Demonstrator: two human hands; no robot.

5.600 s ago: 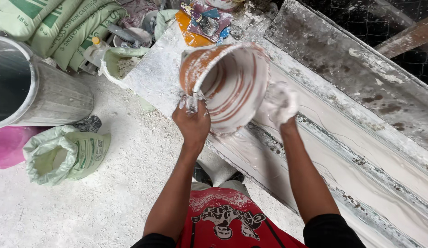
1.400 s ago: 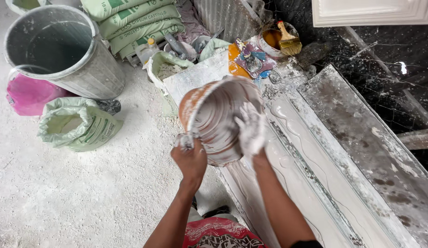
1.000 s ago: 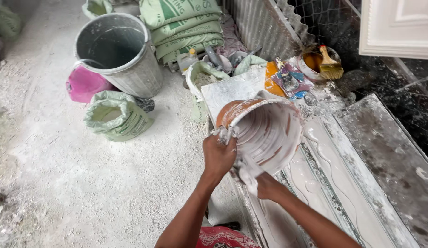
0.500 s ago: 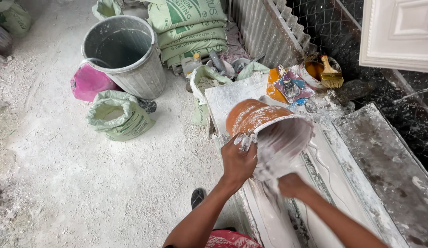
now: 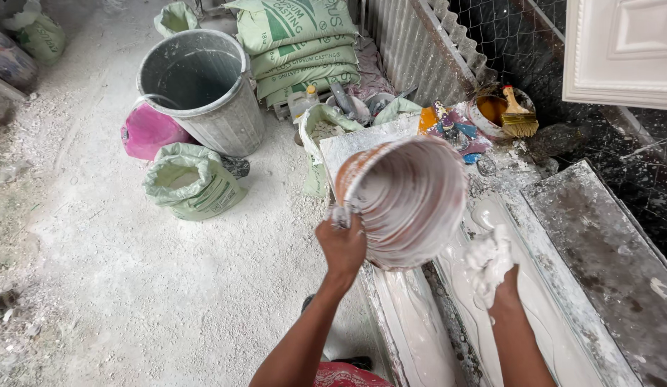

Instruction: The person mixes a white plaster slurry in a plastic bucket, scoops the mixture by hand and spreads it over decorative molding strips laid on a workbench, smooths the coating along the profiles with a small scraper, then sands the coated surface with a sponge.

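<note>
My left hand point(image 5: 342, 247) grips the rim of a round orange-brown bowl point(image 5: 405, 201), tilted on its side with its plaster-smeared inside facing me. The bowl hangs over a long mould point(image 5: 419, 337) filled with wet white plaster. My right hand point(image 5: 491, 269) is coated in white plaster and sits just right of and below the bowl, above a second long mould point(image 5: 548, 337). Its fingers are bunched around a clump of wet plaster. Neither hand touches the other.
A grey metal bin point(image 5: 201, 89) stands at the upper left beside a pink bag point(image 5: 147, 132) and an open green sack point(image 5: 190, 179). Stacked green sacks point(image 5: 301, 43) lie behind. A brush in a pot point(image 5: 509, 115), a dusty board point(image 5: 606, 251) and a white panel point(image 5: 624, 50) are right.
The view has swung left and back. My right hand has come out of the bowl and dropped to the mould on the right. My left hand still holds the tilted bowl.
</note>
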